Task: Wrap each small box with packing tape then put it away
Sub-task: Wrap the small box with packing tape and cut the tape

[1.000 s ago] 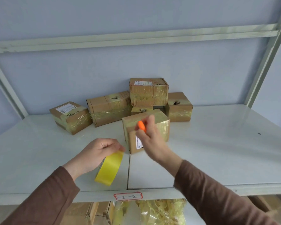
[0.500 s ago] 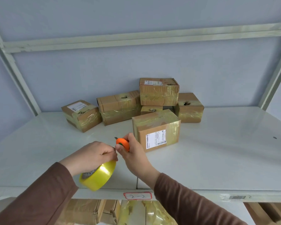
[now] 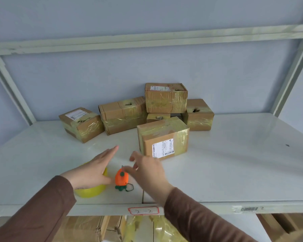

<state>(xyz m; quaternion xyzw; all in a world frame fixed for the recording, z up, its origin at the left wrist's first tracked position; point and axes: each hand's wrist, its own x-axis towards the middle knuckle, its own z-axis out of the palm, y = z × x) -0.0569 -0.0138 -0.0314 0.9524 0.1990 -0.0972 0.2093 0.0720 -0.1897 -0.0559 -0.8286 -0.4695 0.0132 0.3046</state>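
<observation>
- Hovering above the shelf, both hands hold nothing: left hand flat with fingers straight, over the yellow tape roll; right hand loosely spread beside the orange cutter.
- Taped box stands on the shelf, ahead and slightly right of the right hand, label face toward the person.
- Judgement: right hand is nearer; the box's long axis runs left-right, suiting a two-handed lift toward the stacked boxes behind.

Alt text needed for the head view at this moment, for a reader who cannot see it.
Both hands, left and right, hover open over a white shelf, with a yellow tape roll and an orange cutter lying beneath them. A taped box stands ahead, before five more.
</observation>
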